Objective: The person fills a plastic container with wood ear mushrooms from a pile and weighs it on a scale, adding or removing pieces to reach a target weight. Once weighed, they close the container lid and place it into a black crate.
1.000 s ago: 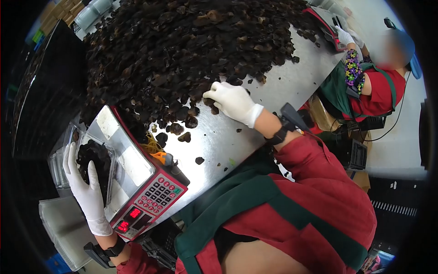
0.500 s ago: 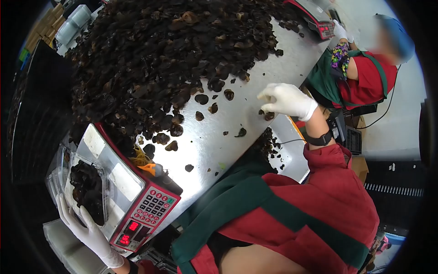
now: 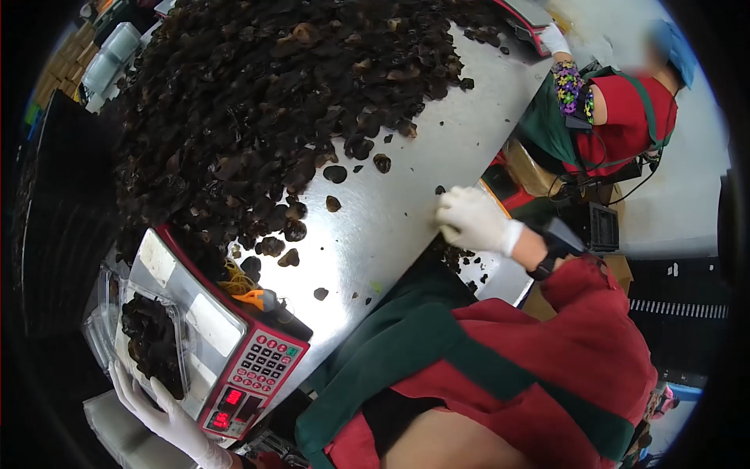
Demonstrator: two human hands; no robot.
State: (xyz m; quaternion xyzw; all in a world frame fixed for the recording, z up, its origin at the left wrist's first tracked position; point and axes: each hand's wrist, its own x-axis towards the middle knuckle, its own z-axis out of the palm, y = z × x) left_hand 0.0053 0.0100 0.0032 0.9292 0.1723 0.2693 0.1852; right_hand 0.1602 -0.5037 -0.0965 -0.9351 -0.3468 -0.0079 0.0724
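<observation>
My left hand (image 3: 160,414), in a white glove, has its fingers spread against the near edge of a clear plastic box (image 3: 181,344). Dark wet fungus pieces (image 3: 150,336) lie in that box, which rests on the red-rimmed scale (image 3: 254,363) with lit red digits. Over the metal table's near edge is my right hand (image 3: 473,221), also gloved, its fingers curled inward; whatever they hold, if anything, is hidden. Below it, a white bin (image 3: 500,273) holds small dark scraps. A few loose dark pieces (image 3: 334,173) lie on the metal table (image 3: 398,207) to its left.
A large heap of dark fungus (image 3: 273,94) covers the far side of the table. An orange-handled tool (image 3: 251,298) lies behind the scale. Another person (image 3: 625,117) stands at the upper right by a second scale (image 3: 531,27). Stacked clear boxes (image 3: 117,51) are at the upper left.
My right hand has moved down toward the table's near edge and its fingers have curled in. Several small pieces near it are gone from the table. The other person's arm has shifted.
</observation>
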